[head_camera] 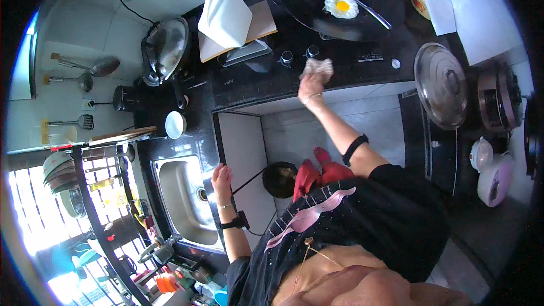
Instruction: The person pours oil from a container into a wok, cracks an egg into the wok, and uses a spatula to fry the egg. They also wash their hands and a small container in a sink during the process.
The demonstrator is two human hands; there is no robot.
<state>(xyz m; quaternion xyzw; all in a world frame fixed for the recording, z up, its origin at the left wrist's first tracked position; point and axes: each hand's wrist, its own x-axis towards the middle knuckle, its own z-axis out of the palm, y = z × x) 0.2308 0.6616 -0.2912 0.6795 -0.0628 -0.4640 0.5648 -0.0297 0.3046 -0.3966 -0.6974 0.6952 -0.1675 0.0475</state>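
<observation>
My right hand grips a crumpled light cloth at the front edge of the black stove top, just below a control knob. Beyond it, a large black wok holds a fried egg with a whole yolk. A metal spatula lies in the wok against the egg. Over the counter edge beside the steel sink, my left hand appears to hold nothing, its fingers loosely bent and slightly apart.
A white plastic jug stands on a board left of the wok. A glass-like lid leans at the right, near a dark cooker. A white bowl sits by the sink. Below the counter is a dark bin.
</observation>
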